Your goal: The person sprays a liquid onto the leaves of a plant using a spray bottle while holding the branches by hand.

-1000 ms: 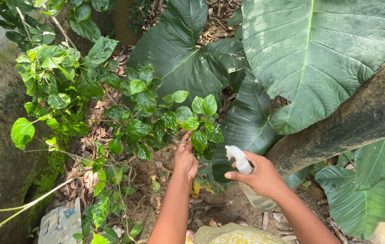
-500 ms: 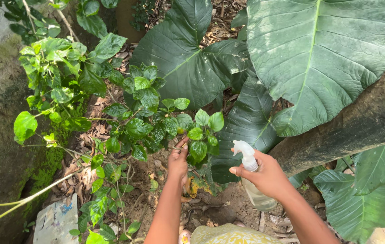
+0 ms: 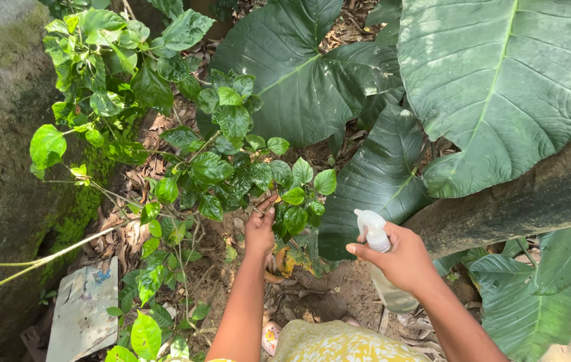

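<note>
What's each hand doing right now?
Left hand: fingers pinching a twig of the leafy shrub.
Right hand: closed around a spray bottle.

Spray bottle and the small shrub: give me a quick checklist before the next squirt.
1. Right hand grips the spray bottle, finger by the trigger: ok.
2. White nozzle faces the small leafy shrub: ok.
3. Left hand holds a stem of the shrub, steadying it: ok.
4. Left hand out of the spray path: not ok, it sits close to the target leaves.
5. Liquid left in the bottle: cannot tell, the hand covers most of it.
6. Big dark leaf behind the shrub will likely catch overspray: ok.
</note>
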